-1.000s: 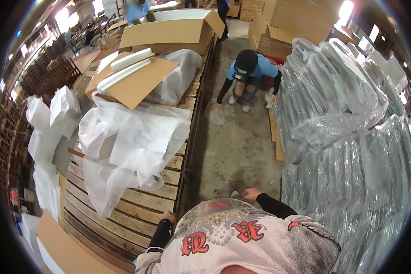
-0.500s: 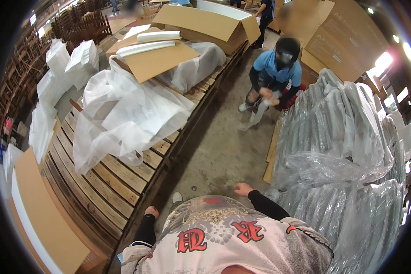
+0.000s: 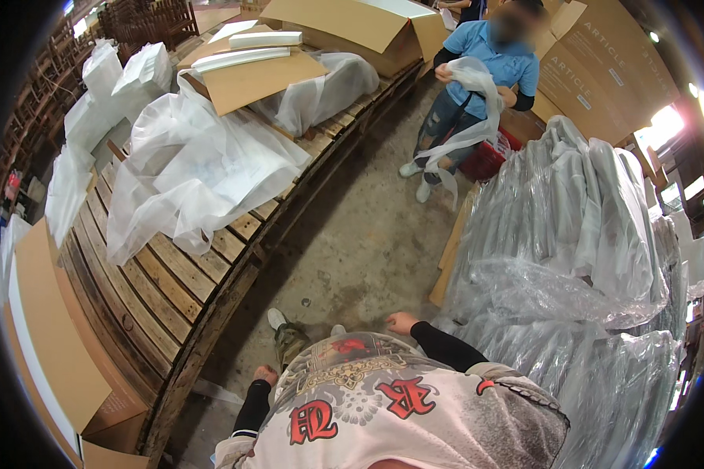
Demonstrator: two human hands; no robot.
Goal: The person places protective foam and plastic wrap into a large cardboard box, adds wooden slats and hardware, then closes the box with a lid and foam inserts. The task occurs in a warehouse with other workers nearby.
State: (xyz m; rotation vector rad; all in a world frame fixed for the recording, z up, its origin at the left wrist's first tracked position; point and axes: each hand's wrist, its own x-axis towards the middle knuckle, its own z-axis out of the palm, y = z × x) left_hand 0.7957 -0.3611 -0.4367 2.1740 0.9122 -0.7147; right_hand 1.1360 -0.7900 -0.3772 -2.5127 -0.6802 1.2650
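Note:
My left hand hangs low by my side, close to the edge of the wooden slatted platform; its fingers are too small to read. My right hand is curled with nothing in it, just short of a tall stack of plastic-wrapped grey pieces. My shoe stands on the concrete floor between the two. On the platform lies a heap of crumpled clear plastic bags.
A co-worker in a blue shirt stands at the far end of the aisle holding a clear plastic sheet, with a red crate behind. Cardboard boxes and flat cardboard sit on the platform.
The co-worker has risen from a crouch to standing and lifted a plastic sheet. My view has swung left and down along the platform; my hands stay low at my sides.

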